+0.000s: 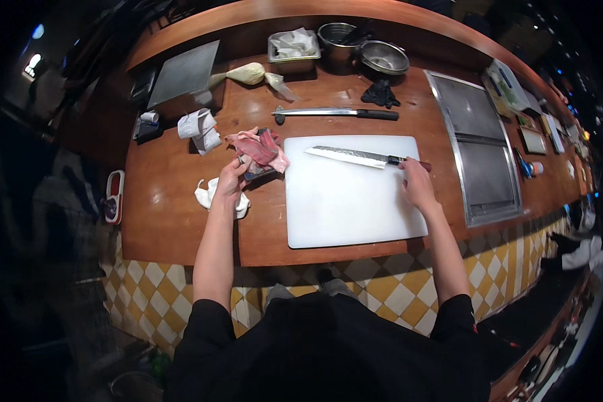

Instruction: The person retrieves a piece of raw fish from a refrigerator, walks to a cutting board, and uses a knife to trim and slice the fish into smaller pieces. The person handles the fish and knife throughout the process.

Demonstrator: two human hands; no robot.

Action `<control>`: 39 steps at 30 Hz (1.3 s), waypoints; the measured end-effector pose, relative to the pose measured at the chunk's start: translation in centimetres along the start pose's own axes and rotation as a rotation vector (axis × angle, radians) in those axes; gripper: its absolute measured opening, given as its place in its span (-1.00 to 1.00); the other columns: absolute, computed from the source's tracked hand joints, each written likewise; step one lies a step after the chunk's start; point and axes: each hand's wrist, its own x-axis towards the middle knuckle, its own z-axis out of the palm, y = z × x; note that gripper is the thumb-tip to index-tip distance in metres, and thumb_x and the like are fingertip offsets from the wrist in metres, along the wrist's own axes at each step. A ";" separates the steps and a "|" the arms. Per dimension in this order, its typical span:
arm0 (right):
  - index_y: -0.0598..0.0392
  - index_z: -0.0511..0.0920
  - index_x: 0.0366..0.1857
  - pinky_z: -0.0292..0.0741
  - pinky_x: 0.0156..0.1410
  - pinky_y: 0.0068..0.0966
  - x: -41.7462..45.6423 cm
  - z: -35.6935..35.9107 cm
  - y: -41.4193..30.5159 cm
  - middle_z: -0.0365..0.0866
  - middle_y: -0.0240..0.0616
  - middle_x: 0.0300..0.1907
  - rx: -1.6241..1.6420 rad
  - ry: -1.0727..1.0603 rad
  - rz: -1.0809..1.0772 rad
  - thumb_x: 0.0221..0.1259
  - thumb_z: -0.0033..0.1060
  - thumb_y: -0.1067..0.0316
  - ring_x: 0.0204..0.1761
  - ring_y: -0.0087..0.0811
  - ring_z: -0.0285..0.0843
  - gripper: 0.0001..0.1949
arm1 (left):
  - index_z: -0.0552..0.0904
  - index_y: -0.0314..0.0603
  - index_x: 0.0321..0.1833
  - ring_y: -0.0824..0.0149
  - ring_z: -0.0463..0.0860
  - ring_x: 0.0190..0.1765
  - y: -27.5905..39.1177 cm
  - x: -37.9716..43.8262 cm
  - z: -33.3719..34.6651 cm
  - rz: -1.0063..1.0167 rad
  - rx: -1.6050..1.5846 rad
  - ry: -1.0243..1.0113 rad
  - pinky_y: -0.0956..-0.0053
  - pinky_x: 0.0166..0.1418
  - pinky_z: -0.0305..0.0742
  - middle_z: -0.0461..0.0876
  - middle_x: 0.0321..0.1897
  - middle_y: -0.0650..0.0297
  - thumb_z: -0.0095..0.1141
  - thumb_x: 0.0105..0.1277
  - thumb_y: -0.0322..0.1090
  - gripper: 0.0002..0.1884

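Observation:
My left hand is at the near left edge of a pile of raw pink and red meat or fish slices, with its fingers on a pale piece. The pile lies over a dark tray, left of a white cutting board. My right hand has its fingers closed around the handle of a kitchen knife over the board's upper right. The blade points left, its flat shiny side partly showing. Beyond the board, a long slim slicing knife lies with its tip on a small dark rest.
A crumpled white cloth lies by my left forearm, with curled printed paper beyond it. At the back are a filled piping bag, a metal pan, a strainer and a black glove. Metal lids are set into the counter rightward.

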 end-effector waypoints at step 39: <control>0.16 0.45 -0.11 0.39 -0.15 -0.66 -17.8 2.2 -8.0 0.48 -0.44 -0.38 0.773 0.167 0.700 -0.11 -0.02 0.61 -0.34 -0.65 0.37 -0.64 | 0.68 -0.33 -0.36 0.49 0.65 -0.42 20.8 4.0 6.3 0.225 1.410 -0.347 0.56 -0.29 0.51 0.68 -0.50 0.29 0.36 0.19 -0.36 -0.83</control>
